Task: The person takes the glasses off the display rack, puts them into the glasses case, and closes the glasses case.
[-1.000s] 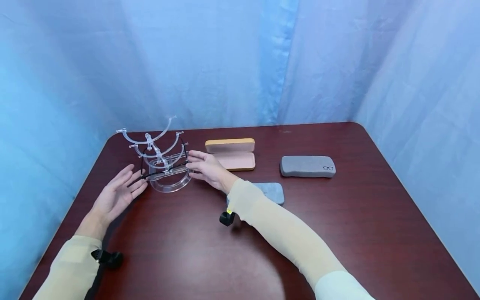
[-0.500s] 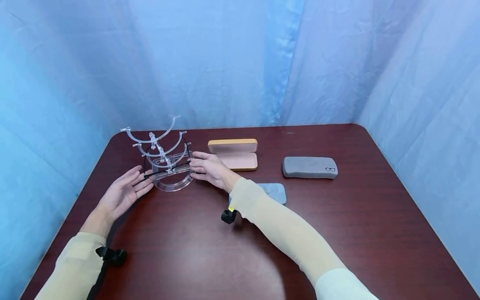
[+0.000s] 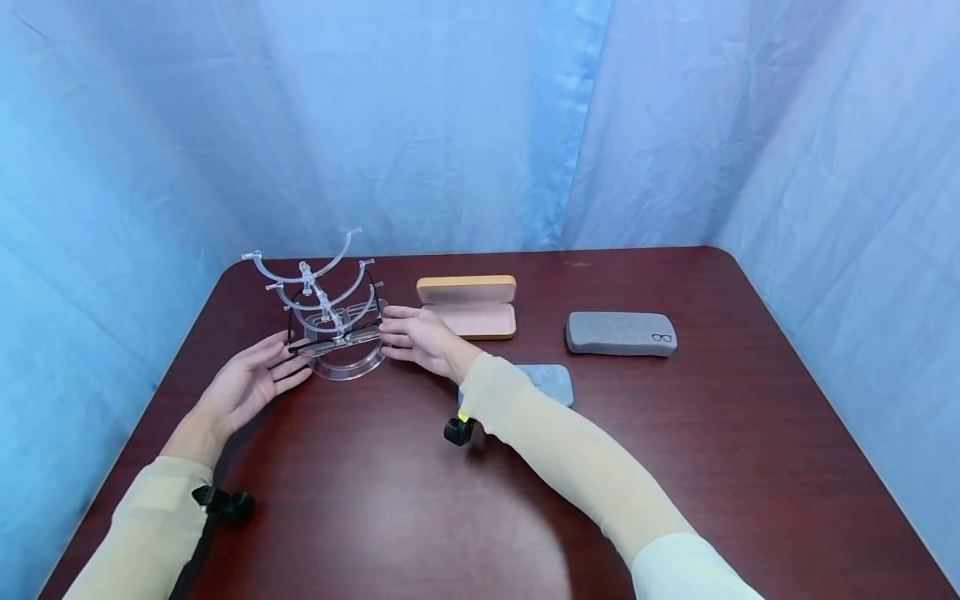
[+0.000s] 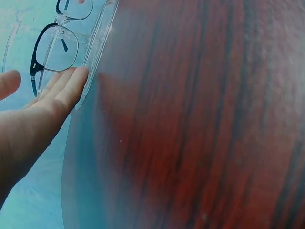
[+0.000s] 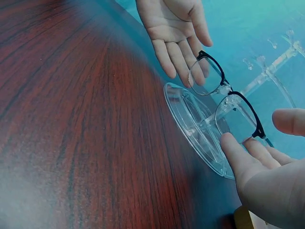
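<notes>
A pair of black-rimmed eyeglasses (image 3: pixel 302 347) sits at the lowest tier of a clear plastic display stand (image 3: pixel 299 282), lenses facing me and temples pointing back. My left hand (image 3: pixel 243 390) is at the left end of the frame, palm up, fingers extended. In the left wrist view its fingertips lie right below the near lens, the thumb apart. On the opposite end, my right hand (image 3: pixel 423 340) has its fingers stretched out by the other hinge. The right wrist view shows the right fingers (image 5: pixel 233 150) just under the lens rim, with the thumb standing away from the frame.
An open yellow case (image 3: pixel 471 321) with a pale pink lining stands behind my right hand. A closed grey glasses case (image 3: pixel 618 334) lies farther right. My right forearm partly covers a light blue case (image 3: pixel 551 383). Blue curtains (image 3: pixel 420 125) surround the dark wooden table (image 3: pixel 360 500).
My left hand has edged right, closer to the stand and the end of the eyeglasses. The right hand has hardly moved. The head view has shifted slightly.
</notes>
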The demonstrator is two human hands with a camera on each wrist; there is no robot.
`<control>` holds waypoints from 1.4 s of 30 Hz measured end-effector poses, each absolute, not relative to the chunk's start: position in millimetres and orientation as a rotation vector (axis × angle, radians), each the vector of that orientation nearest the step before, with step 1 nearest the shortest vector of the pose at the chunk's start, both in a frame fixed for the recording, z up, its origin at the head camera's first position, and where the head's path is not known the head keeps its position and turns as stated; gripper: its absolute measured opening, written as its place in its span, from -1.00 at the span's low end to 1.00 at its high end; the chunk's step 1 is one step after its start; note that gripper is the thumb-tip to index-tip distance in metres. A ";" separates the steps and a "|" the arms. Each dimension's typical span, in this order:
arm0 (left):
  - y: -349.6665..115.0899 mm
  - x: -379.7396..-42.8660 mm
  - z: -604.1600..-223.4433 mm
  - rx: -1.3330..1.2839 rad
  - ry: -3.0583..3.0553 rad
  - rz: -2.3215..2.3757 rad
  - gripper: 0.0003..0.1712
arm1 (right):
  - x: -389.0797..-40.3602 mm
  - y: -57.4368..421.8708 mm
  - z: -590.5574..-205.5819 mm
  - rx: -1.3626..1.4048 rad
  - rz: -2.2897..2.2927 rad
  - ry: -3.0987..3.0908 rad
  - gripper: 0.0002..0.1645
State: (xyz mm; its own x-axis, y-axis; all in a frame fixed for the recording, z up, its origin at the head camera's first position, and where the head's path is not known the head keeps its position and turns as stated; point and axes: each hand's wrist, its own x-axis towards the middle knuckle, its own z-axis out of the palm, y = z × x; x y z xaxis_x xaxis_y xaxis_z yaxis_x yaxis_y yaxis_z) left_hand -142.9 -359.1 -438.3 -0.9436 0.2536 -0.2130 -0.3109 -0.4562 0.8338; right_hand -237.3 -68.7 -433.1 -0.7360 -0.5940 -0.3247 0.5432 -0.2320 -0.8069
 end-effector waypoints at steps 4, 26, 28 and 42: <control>-359.5 -144.4 -437.7 -0.060 1.427 2.404 -0.19 | -237.3 -69.1 -433.5 -0.048 -2.006 1.288 -0.32; -359.3 -143.1 -434.4 -0.053 1.435 2.401 -0.57 | -237.8 -72.0 -435.3 -0.010 -2.016 1.265 -0.35; -359.1 -142.2 -434.2 -0.054 1.441 2.393 -0.59 | -236.6 -70.8 -435.5 -0.010 -2.012 1.265 -0.35; -357.6 -140.5 -425.5 0.019 1.464 2.363 -0.55 | -235.1 -61.3 -432.6 -0.051 -1.978 1.272 -0.32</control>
State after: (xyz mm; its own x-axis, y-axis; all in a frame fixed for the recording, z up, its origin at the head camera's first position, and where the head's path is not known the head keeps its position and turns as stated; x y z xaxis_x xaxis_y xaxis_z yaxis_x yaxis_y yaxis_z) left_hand -140.5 -357.6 -425.5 -0.9354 0.3074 -0.1747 -0.2933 -0.3986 0.8689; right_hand -235.1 -61.3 -432.6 -0.7035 -0.6170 -0.3527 0.5767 -0.2056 -0.7906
